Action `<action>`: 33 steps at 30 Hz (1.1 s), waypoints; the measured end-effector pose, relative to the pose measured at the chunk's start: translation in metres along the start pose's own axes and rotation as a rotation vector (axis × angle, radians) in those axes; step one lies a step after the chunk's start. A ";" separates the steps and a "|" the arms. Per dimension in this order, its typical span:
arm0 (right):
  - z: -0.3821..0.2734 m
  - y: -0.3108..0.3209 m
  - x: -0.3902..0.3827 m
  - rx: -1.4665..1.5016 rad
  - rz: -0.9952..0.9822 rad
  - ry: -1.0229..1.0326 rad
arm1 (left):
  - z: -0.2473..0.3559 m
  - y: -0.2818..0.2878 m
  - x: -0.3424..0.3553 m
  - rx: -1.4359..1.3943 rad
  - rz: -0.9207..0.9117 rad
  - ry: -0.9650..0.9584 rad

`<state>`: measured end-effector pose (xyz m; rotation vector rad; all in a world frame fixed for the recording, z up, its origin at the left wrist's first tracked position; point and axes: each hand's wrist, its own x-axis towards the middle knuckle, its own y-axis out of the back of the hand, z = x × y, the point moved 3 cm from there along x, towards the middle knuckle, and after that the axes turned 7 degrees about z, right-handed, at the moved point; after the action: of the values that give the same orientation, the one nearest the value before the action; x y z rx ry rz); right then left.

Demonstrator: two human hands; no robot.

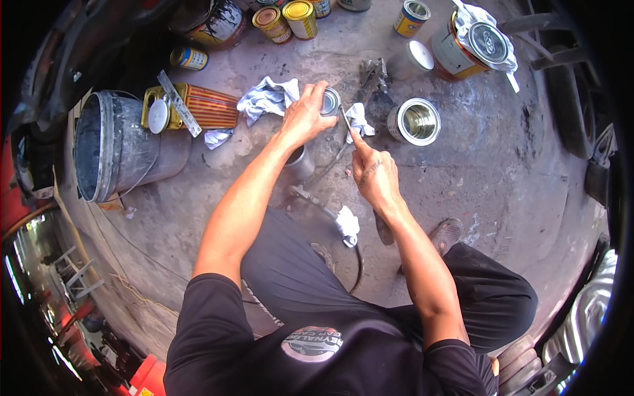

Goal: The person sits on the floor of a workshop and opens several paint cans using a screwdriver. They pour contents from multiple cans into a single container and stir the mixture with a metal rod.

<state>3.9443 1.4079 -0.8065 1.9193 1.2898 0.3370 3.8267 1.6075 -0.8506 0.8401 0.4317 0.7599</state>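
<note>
My left hand [306,116] is closed around a small metal can [331,102], its round top facing up. A thin metal rod-like tool [346,121] sticks out from my right hand [375,173], which is closed with the index finger stretched along it. The tool's tip is at the can's rim; whether it touches is too small to tell, and its grip is hidden in my palm. A white rag [358,123] lies just beyond my right fingertip. Below my left wrist stands a grey metal cup [300,165].
To the right stands an open can [419,123], near a large can [456,51] with rag and lid on top. A bucket [99,148] lies left, beside a striped rectangular tin [208,105]. Several paint cans [300,20] stand at the back. A hose [360,267] runs near my legs.
</note>
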 end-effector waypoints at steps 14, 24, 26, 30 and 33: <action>0.070 -0.041 0.014 0.014 0.041 0.373 | -0.004 -0.002 0.005 0.018 -0.033 -0.025; 0.072 -0.033 0.009 0.066 0.037 0.204 | -0.001 0.004 0.005 -0.059 -0.070 -0.022; 0.051 -0.024 0.004 0.041 0.044 0.137 | 0.002 0.004 0.005 -0.059 -0.090 -0.047; 0.024 -0.012 0.004 -0.020 0.017 0.045 | 0.005 0.001 0.002 0.031 -0.029 -0.057; 0.011 -0.002 0.008 -0.097 0.008 0.060 | 0.005 -0.001 -0.001 -0.024 0.116 -0.067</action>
<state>3.9526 1.4102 -0.8169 1.8456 1.2812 0.4559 3.8294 1.6044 -0.8481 0.8712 0.3159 0.8400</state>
